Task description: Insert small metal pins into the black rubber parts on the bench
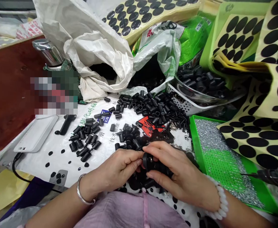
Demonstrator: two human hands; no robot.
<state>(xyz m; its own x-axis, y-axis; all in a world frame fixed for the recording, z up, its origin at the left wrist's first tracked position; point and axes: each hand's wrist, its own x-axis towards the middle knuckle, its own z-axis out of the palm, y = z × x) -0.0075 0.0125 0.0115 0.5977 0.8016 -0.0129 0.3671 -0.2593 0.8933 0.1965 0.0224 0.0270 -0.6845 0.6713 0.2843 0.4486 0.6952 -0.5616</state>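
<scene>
As left hand and right hand fingers clamp 1 short black plastic tube at the bench's near edge, fitting seems underway; next, careful alignment.

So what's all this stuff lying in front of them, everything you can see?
black tubes: many, black, loose heap mid-table
white sack: one, white, behind the heap
metal bowl: one, silver, right of the heap, full of black tubes
white basket: one, white, under the bowl
green tray: one, green, right side
silvery bits: many, silver, in the tray
dot sheets: several, yellow with black dots, right and top
phone: one, white, left
black part: one, black, between both hands
left hand: silver bangle, grip on the black part
right hand: white bead bracelet, grip on the black part
</scene>
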